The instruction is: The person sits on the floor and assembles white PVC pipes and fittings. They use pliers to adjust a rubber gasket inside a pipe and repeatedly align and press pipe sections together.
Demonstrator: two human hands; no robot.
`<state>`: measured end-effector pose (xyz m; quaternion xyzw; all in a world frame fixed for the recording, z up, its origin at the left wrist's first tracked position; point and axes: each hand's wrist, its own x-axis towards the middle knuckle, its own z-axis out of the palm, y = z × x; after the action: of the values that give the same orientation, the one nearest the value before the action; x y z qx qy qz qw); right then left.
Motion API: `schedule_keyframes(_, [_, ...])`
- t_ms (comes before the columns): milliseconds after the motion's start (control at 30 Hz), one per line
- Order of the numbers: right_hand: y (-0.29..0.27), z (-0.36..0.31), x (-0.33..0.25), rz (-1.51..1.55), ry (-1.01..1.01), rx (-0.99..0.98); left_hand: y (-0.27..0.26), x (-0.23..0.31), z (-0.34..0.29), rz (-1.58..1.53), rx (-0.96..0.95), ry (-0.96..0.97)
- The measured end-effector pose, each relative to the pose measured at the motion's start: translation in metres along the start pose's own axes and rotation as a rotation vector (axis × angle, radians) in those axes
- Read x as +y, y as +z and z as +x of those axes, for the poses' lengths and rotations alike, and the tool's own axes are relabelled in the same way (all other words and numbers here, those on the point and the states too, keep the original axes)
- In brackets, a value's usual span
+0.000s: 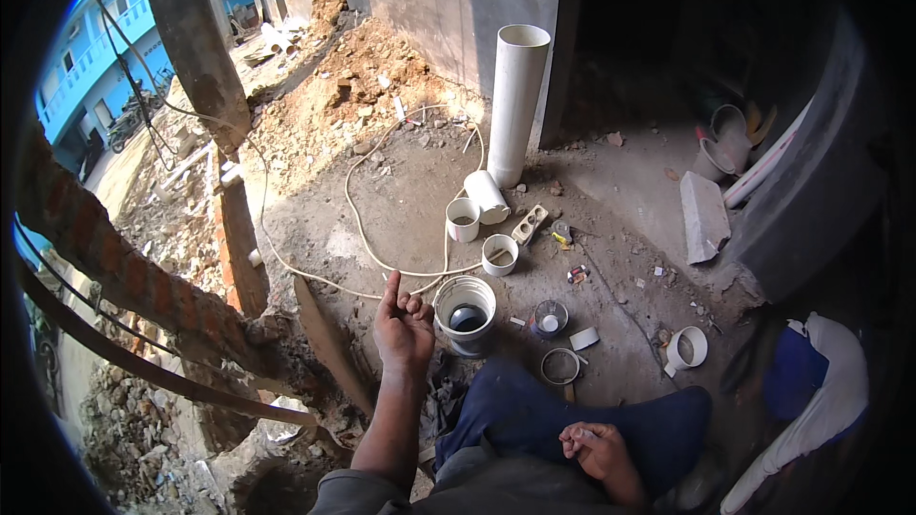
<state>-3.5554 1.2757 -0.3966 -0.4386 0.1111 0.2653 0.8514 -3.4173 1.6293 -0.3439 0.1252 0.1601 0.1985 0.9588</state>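
My left hand (405, 329) is raised just left of a wide white pipe fitting (443, 303), which stands upright with a dark round inside. Its index finger points up and away while the other fingers curl, and I see nothing held in it. My right hand (596, 448) rests over my dark blue trouser leg, its fingers bent and pressed together. Whatever it may hold is hidden. Between the hands and the fitting's right side lie a clear round container (551, 315), a white ring (560, 367) and a short white piece (584, 339).
Farther off, a tall white pipe (520, 110) stands near short pipe pieces (500, 255), a socket strip (530, 222) and a looped pale cable (358, 195). Rubble (353, 76) and a broken brick edge (143, 286) lie left. At right are another ring (687, 348) and a blue-and-white cloth (830, 362).
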Motion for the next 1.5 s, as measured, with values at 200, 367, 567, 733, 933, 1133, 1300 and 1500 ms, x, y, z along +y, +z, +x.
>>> schedule_keyframes(200, [0.0, 0.009, 0.005, 0.032, 0.117, 0.056, -0.002, 0.006, 0.003, 0.019, -0.003, 0.021])
schedule_keyframes(367, [0.005, 0.013, 0.002, -0.068, 0.09, 0.039, 0.002, 0.01, 0.006, 0.009, -0.006, 0.038])
schedule_keyframes(567, [-0.003, 0.015, 0.007, 0.11, 0.113, 0.158, 0.001, 0.01, 0.009, 0.005, 0.02, 0.033])
schedule_keyframes(733, [-0.013, 0.015, 0.011, -0.003, 0.147, 0.068, 0.001, 0.013, 0.007, -0.005, 0.092, 0.0])
schedule_keyframes(933, [0.034, 0.045, -0.039, -1.185, -0.527, -0.035, 0.005, -0.016, -0.014, 0.195, 0.078, -0.017])
schedule_keyframes(1133, [0.129, 0.07, -0.021, -1.8, -0.613, -0.161, 0.012, -0.029, -0.019, 0.182, 0.045, -0.012])
schedule_keyframes(1300, [0.129, 0.086, -0.015, -0.888, -0.202, -0.268, -0.003, 0.017, 0.01, 0.002, 0.137, 0.138])
schedule_keyframes(1500, [0.085, 0.122, -0.06, -0.843, -0.129, -0.185, -0.064, 0.064, 0.038, 0.105, 0.048, 0.151])
